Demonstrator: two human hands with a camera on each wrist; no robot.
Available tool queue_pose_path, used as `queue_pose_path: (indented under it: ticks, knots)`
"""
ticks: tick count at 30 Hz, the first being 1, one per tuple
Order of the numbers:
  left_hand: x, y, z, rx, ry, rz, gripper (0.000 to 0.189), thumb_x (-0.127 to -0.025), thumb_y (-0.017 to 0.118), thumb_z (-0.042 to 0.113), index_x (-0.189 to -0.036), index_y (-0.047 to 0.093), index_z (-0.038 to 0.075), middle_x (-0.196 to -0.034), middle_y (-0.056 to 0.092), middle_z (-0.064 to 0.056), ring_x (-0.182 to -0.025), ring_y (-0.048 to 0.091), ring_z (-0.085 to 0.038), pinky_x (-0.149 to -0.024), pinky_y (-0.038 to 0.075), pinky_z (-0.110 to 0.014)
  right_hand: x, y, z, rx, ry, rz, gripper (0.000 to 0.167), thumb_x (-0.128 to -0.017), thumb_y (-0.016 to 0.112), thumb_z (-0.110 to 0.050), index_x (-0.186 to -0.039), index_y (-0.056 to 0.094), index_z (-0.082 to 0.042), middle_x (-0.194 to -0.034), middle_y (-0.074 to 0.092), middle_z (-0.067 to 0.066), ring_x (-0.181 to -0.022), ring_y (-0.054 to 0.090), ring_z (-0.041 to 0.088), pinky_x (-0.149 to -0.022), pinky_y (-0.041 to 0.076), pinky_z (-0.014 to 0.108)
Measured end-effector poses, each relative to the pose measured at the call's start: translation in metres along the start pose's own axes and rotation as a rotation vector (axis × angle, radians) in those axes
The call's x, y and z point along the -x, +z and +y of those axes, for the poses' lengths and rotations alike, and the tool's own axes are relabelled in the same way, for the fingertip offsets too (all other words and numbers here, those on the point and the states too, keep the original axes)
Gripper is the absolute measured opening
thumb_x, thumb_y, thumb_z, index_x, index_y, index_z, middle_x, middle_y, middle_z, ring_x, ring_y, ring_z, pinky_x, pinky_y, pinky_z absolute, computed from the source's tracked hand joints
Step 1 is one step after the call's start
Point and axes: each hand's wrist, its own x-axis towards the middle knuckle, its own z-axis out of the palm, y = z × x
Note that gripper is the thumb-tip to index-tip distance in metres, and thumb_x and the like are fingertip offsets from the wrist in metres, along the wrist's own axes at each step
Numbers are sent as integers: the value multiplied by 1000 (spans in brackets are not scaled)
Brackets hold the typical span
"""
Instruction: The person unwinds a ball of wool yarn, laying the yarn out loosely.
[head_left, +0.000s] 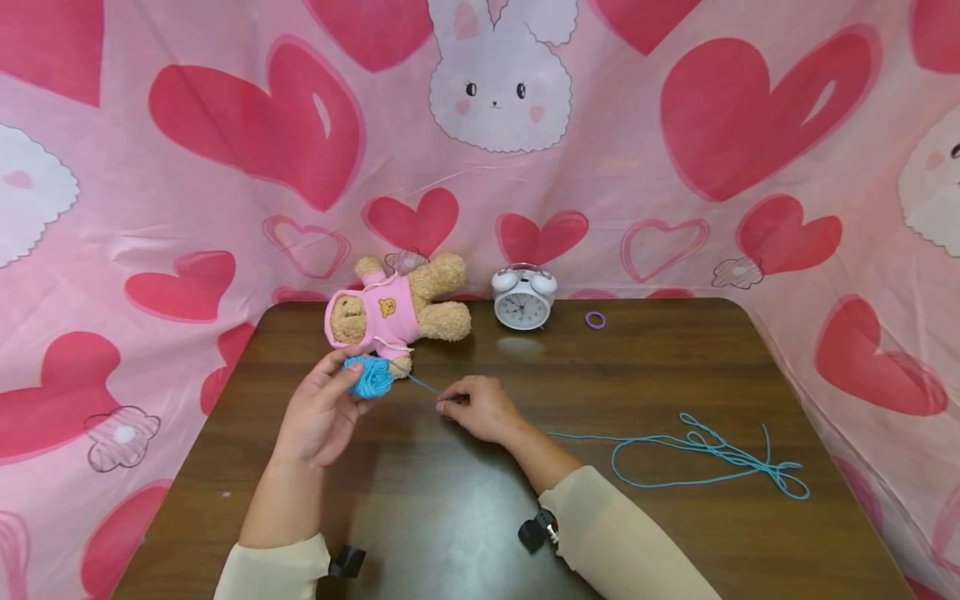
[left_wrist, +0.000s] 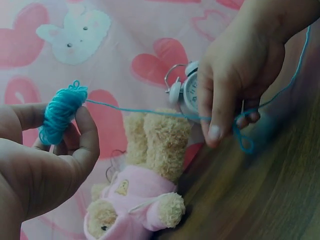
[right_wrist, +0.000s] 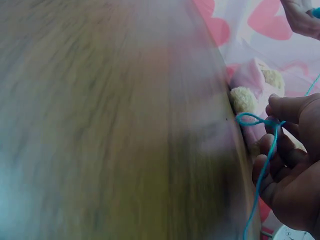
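Observation:
A small wound ball of blue yarn point(head_left: 372, 377) is held up between the thumb and fingers of my left hand point(head_left: 324, 414). From it a strand point(left_wrist: 145, 111) runs taut across to my right hand point(head_left: 482, 408), which pinches it between thumb and fingers. A little loop of yarn point(right_wrist: 250, 119) sticks out from the right fingertips, and the strand hangs on past that hand. The loose tail of blue yarn point(head_left: 678, 482) lies in tangled loops on the right side of the table.
Behind the hands, a teddy bear in a pink hoodie point(head_left: 393, 310) lies on its side. To its right stand a white twin-bell alarm clock point(head_left: 523, 298) and a purple ring point(head_left: 595, 320) near the back edge of the brown wooden table point(head_left: 465, 533). A pink heart-print cloth point(head_left: 615, 167) hangs behind.

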Motion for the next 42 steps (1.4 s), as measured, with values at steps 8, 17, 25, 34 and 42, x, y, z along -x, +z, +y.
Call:
queue_pose_path:
  ticks: [8,17,25,34,42]
  knots:
    - [2,-13,2,5,-11,47,17,-109,48,6,-123,58,10,-112,67,-4,-97,72,-19,-84,57,-34,13,-22,7,3,12,7,11,-92,79,-25,-100,83,-18,-100,77,-4,-99,71,14,-90,55,34]
    - [6,-25,3,20,-26,96,21,-110,48,6,-120,63,15,-108,64,-3,-93,69,-16,-85,56,-34,29,-49,14,-9,65,31,13,-92,80,-28,-103,83,-21,-99,77,-8,-99,70,12,-91,55,35]
    - [8,-34,2,51,-22,100,19,-109,48,6,-117,64,15,-110,67,-4,-96,71,-18,-84,58,-34,43,-68,22,-42,-9,49,17,-93,79,-27,-104,83,-15,-96,76,-10,-93,70,10,-83,56,34]
    - [11,-43,3,32,-54,134,17,-109,50,9,-118,63,16,-111,65,-3,-98,70,-17,-85,57,-31,60,-94,30,-119,11,62,18,-96,78,-24,-107,82,-11,-98,75,-10,-93,69,10,-81,56,31]
    - [11,-53,-2,47,-57,141,20,-109,50,6,-117,65,16,-110,65,-4,-97,71,-17,-83,59,-32,81,-116,45,-121,65,112,14,-97,76,-23,-105,82,-13,-100,75,-9,-94,68,12,-84,55,29]
